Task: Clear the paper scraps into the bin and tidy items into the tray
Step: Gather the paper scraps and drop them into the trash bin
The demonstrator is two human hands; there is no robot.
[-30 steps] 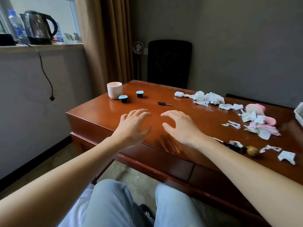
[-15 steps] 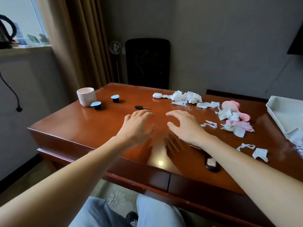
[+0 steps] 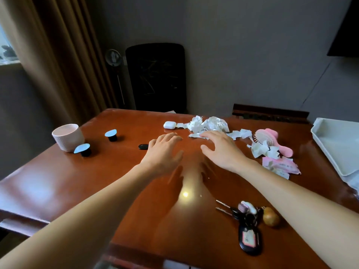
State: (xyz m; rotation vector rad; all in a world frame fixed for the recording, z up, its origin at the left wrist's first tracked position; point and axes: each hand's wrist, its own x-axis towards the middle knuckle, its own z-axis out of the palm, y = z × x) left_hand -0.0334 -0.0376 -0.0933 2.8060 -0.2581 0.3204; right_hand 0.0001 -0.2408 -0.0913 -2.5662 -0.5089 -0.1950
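While left hand (image 3: 163,152) and right hand (image 3: 221,150) hover, fingers spread | hairbrush (image 3: 267,137) handle points near-right, toward tray (image 3: 339,145)

On the desk (image 3: 58,191), the cup (image 3: 67,137) sits left, paper scraps (image 3: 209,124) far back, tray (image 3: 338,146) right, keys (image 3: 246,220) near front.

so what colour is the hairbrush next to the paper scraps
Pink, with pale bristles; the hairbrush shows best in the head view.
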